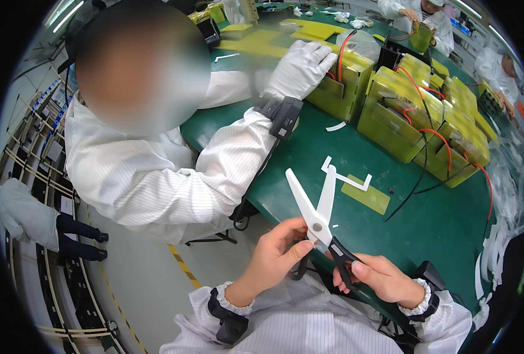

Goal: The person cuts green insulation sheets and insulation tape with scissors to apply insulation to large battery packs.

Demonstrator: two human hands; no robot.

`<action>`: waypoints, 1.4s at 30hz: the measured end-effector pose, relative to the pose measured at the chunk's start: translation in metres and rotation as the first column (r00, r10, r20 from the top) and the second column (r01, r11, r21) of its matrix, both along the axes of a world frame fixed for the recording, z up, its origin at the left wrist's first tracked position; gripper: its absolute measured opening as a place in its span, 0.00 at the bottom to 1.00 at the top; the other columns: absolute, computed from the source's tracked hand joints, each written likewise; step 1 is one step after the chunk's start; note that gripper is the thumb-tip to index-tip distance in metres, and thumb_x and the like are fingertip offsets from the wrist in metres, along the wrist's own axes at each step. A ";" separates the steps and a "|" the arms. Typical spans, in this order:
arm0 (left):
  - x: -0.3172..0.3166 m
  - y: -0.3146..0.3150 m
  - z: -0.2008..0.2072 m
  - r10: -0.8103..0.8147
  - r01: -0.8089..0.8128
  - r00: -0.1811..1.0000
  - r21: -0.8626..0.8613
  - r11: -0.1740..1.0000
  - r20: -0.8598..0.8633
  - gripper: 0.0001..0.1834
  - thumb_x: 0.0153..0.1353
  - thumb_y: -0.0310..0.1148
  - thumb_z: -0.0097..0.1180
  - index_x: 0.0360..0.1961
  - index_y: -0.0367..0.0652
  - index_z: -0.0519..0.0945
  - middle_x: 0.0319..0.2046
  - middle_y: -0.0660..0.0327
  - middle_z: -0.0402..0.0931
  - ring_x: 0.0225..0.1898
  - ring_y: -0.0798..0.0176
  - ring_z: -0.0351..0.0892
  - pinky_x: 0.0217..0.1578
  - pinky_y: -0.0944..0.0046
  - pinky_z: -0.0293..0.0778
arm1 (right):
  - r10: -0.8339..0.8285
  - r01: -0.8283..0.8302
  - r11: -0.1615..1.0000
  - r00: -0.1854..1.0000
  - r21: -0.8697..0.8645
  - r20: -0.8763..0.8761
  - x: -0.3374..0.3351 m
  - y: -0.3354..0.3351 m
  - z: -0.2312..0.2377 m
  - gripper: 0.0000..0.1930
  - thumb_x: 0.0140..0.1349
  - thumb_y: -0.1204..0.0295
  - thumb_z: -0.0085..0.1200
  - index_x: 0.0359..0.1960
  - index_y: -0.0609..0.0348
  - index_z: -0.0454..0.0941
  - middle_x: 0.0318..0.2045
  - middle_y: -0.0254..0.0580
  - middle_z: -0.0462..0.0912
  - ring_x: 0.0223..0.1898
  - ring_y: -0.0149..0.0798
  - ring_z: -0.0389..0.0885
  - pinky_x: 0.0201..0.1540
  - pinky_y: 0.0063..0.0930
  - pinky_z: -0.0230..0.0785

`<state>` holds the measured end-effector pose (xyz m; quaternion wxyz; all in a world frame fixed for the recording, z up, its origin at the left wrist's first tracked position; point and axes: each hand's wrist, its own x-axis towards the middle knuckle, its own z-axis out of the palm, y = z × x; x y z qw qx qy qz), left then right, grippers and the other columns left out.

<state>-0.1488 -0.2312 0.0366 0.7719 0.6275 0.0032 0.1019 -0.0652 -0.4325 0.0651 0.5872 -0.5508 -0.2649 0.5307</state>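
A pair of scissors [317, 228] with white blades and black handles is spread apart above the near edge of the green table, tips pointing away from me. My left hand [274, 255] is closed on one handle just below the pivot, thumb and fingers pinching it. The other handle is in my right hand [383, 277], its thumb on top and fingers curled around the loop. Past the blades lie a white bracket-shaped strip [349, 177] and a flat yellow-green sheet [373, 199], which the strip partly overlaps.
At left, a co-worker's white-gloved hand [300, 69] rests on a yellow-green wrapped battery pack [350, 88]. More wrapped packs [392, 127] with red and black wires stand at the right on the table [309, 150]. White strips [497, 259] hang along the right edge. People work farther back.
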 end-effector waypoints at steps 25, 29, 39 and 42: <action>0.011 -0.026 0.017 0.165 -0.167 0.985 -0.511 0.843 -0.051 0.08 0.62 0.35 0.47 0.40 0.44 0.68 0.27 0.58 0.74 0.29 0.62 0.73 0.35 0.63 0.69 | -0.041 0.060 0.995 0.973 0.079 -0.229 -0.004 -0.004 -0.024 0.24 0.65 0.60 0.42 0.57 0.63 0.59 0.47 0.38 0.69 0.49 0.29 0.66 0.53 0.23 0.59; 0.011 -0.021 0.015 0.200 -0.214 0.976 -0.509 0.834 -0.083 0.14 0.64 0.42 0.43 0.28 0.44 0.68 0.23 0.63 0.69 0.26 0.66 0.68 0.32 0.66 0.64 | 0.075 -0.047 0.975 0.990 0.218 -0.121 -0.011 0.000 -0.027 0.31 0.65 0.50 0.34 0.61 0.62 0.54 0.52 0.40 0.65 0.54 0.31 0.61 0.58 0.27 0.52; 0.019 -0.024 0.018 0.192 -0.263 0.964 -0.572 0.777 -0.183 0.14 0.65 0.43 0.41 0.30 0.46 0.69 0.24 0.66 0.67 0.28 0.69 0.65 0.32 0.67 0.63 | 0.178 -0.132 0.945 0.975 0.300 -0.132 -0.008 -0.004 -0.030 0.41 0.61 0.42 0.31 0.64 0.64 0.44 0.60 0.45 0.54 0.62 0.36 0.52 0.62 0.31 0.44; 0.018 -0.022 0.017 0.182 -0.254 0.967 -0.578 0.775 -0.180 0.12 0.65 0.42 0.42 0.32 0.46 0.69 0.25 0.66 0.67 0.28 0.70 0.65 0.33 0.67 0.64 | 0.224 -0.147 0.942 0.946 0.302 -0.236 -0.008 -0.005 -0.026 0.39 0.63 0.46 0.34 0.65 0.64 0.40 0.62 0.45 0.52 0.63 0.37 0.51 0.63 0.31 0.43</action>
